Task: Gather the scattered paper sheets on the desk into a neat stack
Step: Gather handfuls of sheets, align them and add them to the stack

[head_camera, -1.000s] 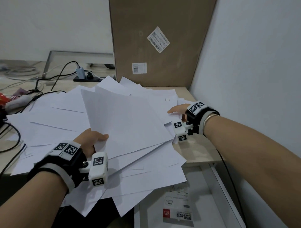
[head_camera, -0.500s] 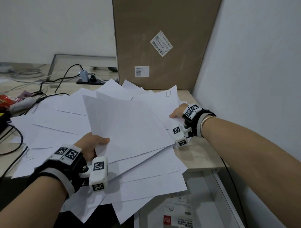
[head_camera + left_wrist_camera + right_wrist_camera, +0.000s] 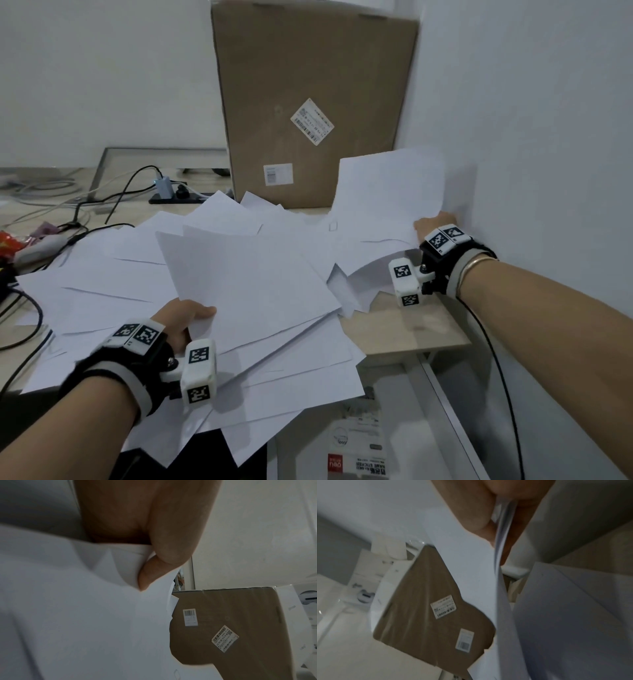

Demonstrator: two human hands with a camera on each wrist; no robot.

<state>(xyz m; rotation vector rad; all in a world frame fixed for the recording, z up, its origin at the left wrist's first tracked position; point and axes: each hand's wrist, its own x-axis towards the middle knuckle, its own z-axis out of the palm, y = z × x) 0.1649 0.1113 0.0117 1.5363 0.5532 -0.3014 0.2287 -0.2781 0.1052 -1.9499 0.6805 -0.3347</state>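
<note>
Many white paper sheets lie fanned over the wooden desk. My left hand pinches the near edge of a loose bundle of sheets, thumb on top; in the left wrist view the thumb presses the paper against the fingers below. My right hand grips a few sheets by their right edge and holds them raised and curled near the wall. The right wrist view shows these sheets clamped between the thumb and the fingers.
A tall cardboard box stands at the back of the desk against the wall. Cables and a power strip lie at the back left. A white unit with labels sits below the desk's front right edge.
My right hand has lifted a few sheets off the right side of the pile and moved them up and to the right. The left hand keeps its hold on the bundle.
</note>
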